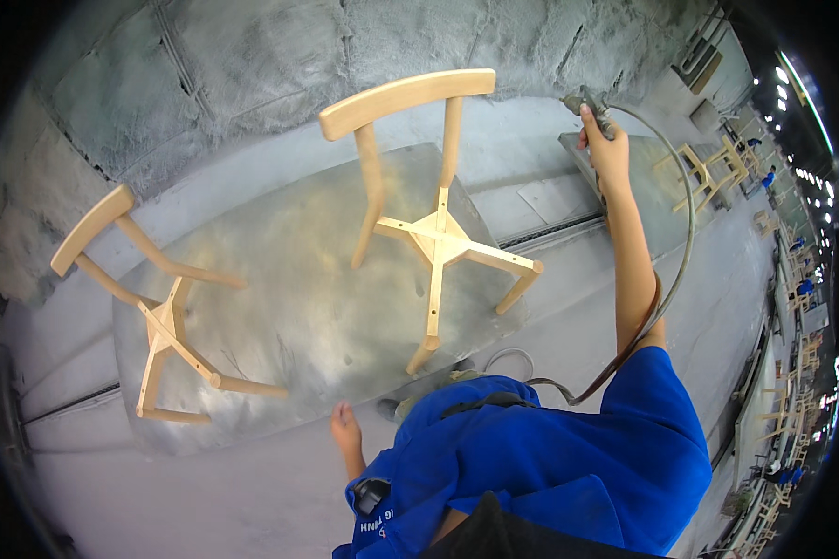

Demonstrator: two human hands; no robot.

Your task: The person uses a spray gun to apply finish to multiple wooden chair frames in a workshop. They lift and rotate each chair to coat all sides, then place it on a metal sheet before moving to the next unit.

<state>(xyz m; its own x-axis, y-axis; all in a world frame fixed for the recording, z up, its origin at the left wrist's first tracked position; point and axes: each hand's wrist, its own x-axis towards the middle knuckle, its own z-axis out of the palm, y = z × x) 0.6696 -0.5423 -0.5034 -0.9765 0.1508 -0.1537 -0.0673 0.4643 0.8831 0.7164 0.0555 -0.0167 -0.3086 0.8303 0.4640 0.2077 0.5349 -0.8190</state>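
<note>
My right hand (pixel 608 154), at the end of a raised, outstretched arm, is wrapped round a spray gun (pixel 591 104). A hose (pixel 688 224) loops from the gun back along my arm. The gun points left, to the right of the backrest of a pale wooden chair frame (pixel 438 244) without a seat. That frame stands on a grey metal table (pixel 270 317). A second seatless chair frame (pixel 163 328) stands at the table's left end. Low by the near table edge hangs my left hand (pixel 346 429), empty, its fingers loosely stretched.
Behind the table runs a grey, residue-covered wall (pixel 261 56). Another metal table (pixel 657 200) with more chair frames (pixel 704 172) stands at the right. Farther right are people in blue and rows of chair frames. The hose also trails by my waist and feet.
</note>
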